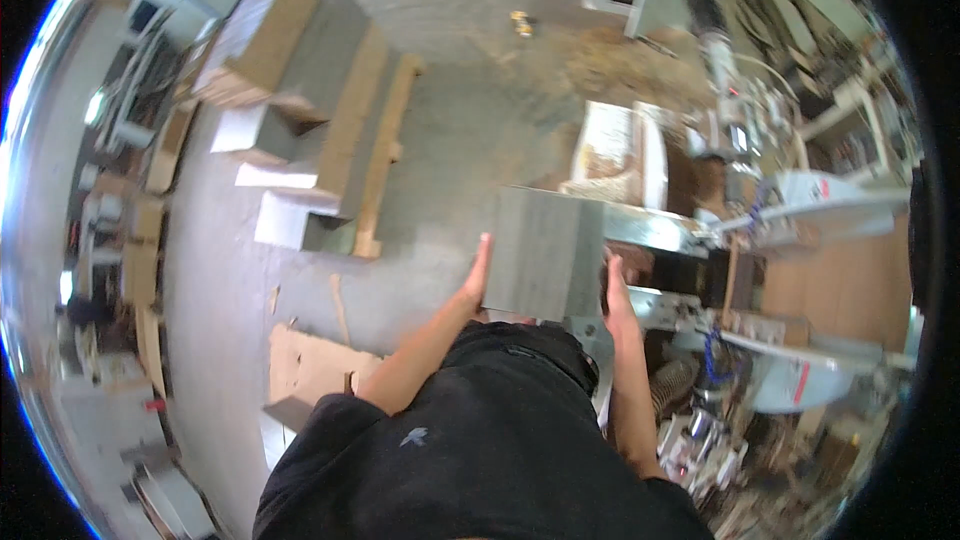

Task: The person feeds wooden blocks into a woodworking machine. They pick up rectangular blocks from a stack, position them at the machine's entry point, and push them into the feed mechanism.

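Between my two hands is a grey block-shaped stack of panels (pixel 545 250), in front of my waist. My left hand (pixel 478 275) presses flat along its left side, with the fingers pointing away from me. On the opposite side my right hand (pixel 618 295) is held against the stack's right edge, fingers stretched likewise. Whether it is one solid piece or several boards pressed together, I cannot tell. The undersides of both hands' grip are hidden.
A machine with metal rails (pixel 655 230) stands close on my right, with a brown board (pixel 860 270) on it. Stacked grey and brown panels (pixel 330 50) lie on a pallet (pixel 385 170) at the left. Cardboard (pixel 310 365) and a yellow tool (pixel 521 23) lie on the floor.
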